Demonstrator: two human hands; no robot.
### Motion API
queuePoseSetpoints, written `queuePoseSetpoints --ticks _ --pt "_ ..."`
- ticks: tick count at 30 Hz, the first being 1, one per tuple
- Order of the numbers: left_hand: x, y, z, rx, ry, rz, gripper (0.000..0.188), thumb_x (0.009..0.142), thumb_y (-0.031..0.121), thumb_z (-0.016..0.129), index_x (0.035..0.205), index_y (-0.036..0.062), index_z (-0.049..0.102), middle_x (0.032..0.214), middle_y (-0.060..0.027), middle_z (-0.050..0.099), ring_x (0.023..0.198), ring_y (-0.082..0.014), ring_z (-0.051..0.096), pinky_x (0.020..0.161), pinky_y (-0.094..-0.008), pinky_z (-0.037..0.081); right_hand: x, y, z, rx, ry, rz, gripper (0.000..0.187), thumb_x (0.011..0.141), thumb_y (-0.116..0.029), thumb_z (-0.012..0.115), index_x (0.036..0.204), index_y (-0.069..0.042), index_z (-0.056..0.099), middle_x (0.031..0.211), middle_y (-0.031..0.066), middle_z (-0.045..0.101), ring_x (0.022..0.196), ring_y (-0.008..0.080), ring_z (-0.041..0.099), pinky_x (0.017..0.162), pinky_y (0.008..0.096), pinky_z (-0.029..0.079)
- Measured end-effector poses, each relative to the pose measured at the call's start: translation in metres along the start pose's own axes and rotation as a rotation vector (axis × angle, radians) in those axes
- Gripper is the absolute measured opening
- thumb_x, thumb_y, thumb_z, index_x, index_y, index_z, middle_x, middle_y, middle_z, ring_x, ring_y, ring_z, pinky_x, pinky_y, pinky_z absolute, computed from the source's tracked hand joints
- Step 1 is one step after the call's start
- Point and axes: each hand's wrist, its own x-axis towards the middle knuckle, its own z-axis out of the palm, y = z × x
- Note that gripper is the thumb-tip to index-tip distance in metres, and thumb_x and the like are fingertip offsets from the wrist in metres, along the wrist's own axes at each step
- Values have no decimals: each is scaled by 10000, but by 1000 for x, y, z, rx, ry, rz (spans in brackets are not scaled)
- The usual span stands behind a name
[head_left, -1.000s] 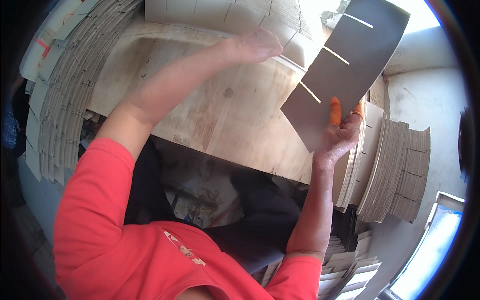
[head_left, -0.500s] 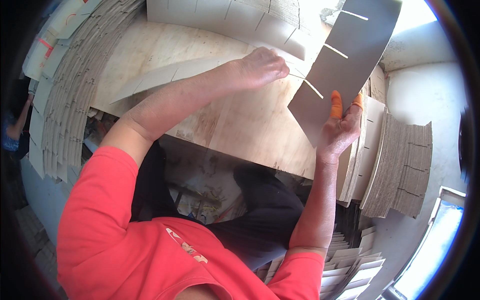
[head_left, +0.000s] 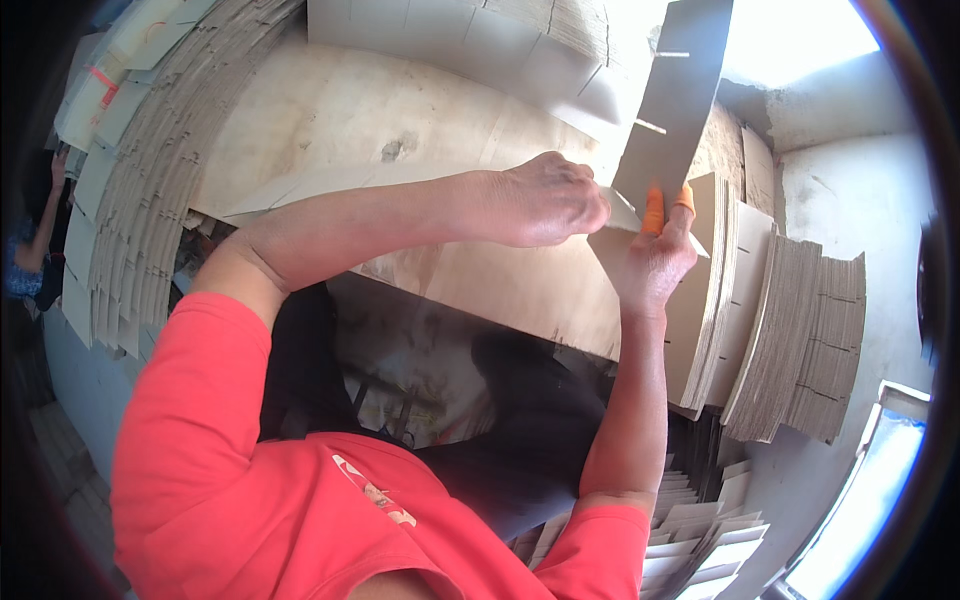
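plywood table [head_left: 330,120], cardboard stacks [head_left: 800,330]

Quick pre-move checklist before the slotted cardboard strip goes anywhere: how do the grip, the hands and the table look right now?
1. Right hand grips the slotted cardboard strip at its lower end: ok.
2. Strip stands nearly upright above the wooden table, slots showing along one edge: ok.
3. Left hand is closed at the strip's lower end, beside the right hand: ok; what it pinches, cannot tell.
4. Orange covers on the right fingertips in place: ok.
5. Cardboard stack at the right sits within reach of the right hand: ok.
6. Whether the strip is meshed with another piece: cannot tell.
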Motion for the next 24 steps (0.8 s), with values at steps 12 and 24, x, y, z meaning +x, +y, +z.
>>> queuePoseSetpoints --ticks 12,24 --pt "43 -186 27 666 193 -379 491 724 286 760 1076 40 523 1044 -73 565 1016 -207 518 807 -378 447 2 -21 -4 -308 0 145 391 879 -7 629 1247 34 505 876 115 685 539 93 541 523 232 476" --pt "36 -199 27 492 235 -304 98 780 83 621 836 43 551 845 -83 618 892 -228 597 848 -373 475 2 -20 3 -250 56 54 528 873 21 628 1362 -6 429 613 -25 409 522 41 317 512 143 338"
